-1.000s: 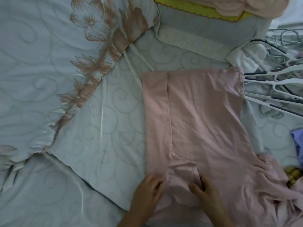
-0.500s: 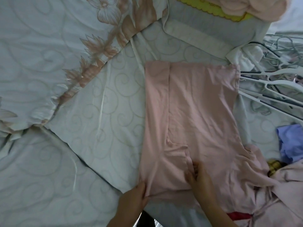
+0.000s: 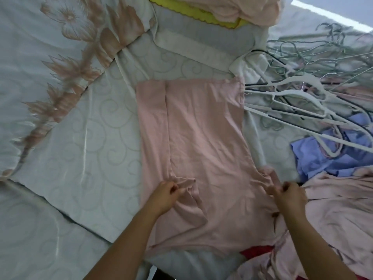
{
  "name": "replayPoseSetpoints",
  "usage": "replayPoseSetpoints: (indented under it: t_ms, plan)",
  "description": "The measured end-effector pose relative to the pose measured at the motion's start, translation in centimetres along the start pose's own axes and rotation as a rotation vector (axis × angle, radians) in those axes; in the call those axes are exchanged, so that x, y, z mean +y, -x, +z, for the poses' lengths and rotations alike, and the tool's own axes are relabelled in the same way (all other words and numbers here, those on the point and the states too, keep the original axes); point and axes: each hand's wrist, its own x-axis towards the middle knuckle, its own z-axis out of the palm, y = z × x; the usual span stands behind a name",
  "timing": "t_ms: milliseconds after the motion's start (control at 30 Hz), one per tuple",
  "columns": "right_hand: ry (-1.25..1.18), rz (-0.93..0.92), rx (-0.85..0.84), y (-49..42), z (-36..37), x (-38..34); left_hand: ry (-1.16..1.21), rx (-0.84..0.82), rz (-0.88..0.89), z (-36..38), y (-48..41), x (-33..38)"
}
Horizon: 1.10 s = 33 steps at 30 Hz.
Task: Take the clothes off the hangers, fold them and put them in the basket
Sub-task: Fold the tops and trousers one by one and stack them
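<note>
Head view: pink top (image 3: pixel 201 128) mid-fold on the bed (image 3: pixel 90 138).
Left hand (image 3: pixel 165 196) and right hand (image 3: pixel 290 196) each pinch cloth at a sleeve, probably to turn the right side in (left strip already folded over); bare hangers (image 3: pixel 298 93) lie beyond.

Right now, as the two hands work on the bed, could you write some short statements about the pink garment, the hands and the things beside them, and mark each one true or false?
1. The pale pink cloth garment lies spread flat on the bed. True.
2. The left hand and the right hand both pinch the pink fabric. True.
3. White plastic hangers are stacked on top of the garment. False: the white plastic hangers lie beside it, to its right.
4. A crumpled blue cloth lies to the left of the garment. False: the crumpled blue cloth lies to its right, partly under the hangers.
</note>
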Motion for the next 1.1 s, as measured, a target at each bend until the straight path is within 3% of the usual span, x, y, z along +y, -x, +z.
replayPoseSetpoints:
  t_ms: [67, 133, 233, 333, 467, 500, 567, 633, 733, 967, 1100]
  plan:
    - [-0.048, -0.009, -0.111, -0.2, -0.7, 0.4, -0.038, 0.071, 0.011, 0.1, 0.4, 1.8]
    - [-0.069, -0.009, -0.223, 0.1, -1.0, 0.2, 0.092, 0.091, 0.026, 1.1, 1.6, 4.4]
    - [-0.229, -0.007, -0.341, 1.7, -1.6, -1.0, 0.473, -0.114, 0.009, 3.9, 3.3, 8.8]
    - [-0.317, -0.143, -0.393, 5.0, -2.6, -4.1, 0.780, -0.178, -0.040, 6.2, 3.9, 11.9]
    - [-0.321, -0.350, -0.903, 9.2, -2.5, -8.3, 1.404, -0.224, -0.201, 5.5, 3.5, 10.5]
    - [-0.280, -0.386, -0.952, 9.1, -2.0, -8.7, 1.471, -0.198, -0.207, 4.9, 3.6, 9.6]
    - [-0.305, -0.379, -0.848, 7.1, -1.0, -9.7, 1.349, -0.085, -0.235, 4.2, 3.5, 7.4]
    - [-0.395, -0.317, -0.622, 4.1, -0.1, -10.8, 1.098, 0.064, -0.258, 4.0, 3.4, 6.0]
    - [-0.442, -0.278, -0.315, -1.3, 0.8, -13.4, 0.857, 0.148, -0.212, 4.1, 3.4, 6.0]
    - [-0.587, -0.157, -0.201, -7.8, 2.0, -21.4, 0.716, 0.110, -0.042, 3.9, 4.4, 7.2]
    - [-0.626, -0.449, -0.132, -5.6, 3.0, -25.9, 0.871, 0.195, -0.112, 3.3, 5.2, 5.2]
